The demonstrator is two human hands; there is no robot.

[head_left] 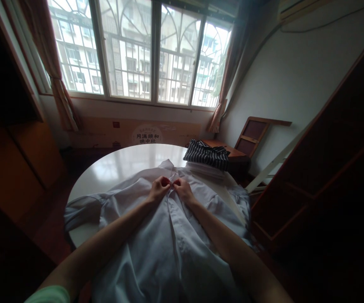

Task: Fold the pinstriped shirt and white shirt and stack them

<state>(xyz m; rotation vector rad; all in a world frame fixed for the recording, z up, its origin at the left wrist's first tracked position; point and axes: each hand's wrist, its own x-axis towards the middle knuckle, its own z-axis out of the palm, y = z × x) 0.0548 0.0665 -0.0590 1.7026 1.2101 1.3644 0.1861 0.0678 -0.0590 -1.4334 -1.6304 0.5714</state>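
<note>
A pale blue shirt (169,235) lies spread front-up on a round white table (121,162), its body running from the near edge toward the middle and its collar pointing to the far edge. One sleeve (81,210) hangs over the table's left edge; the other side drapes off the right edge.

Both hands meet at the shirt's front opening, just below the collar. The left hand (159,188) is curled, fingers closed and pinching the left edge of the placket. The right hand (183,188) is curled the same way, fingertips pinched on the right edge — the two hands nearly touching, knuckles up.

At the far right edge of the table sits a stack of folded clothes — a dark striped garment (207,155) on top of white ones (205,169). Beyond the table, a window (137,50) with curtains at both sides.
</note>
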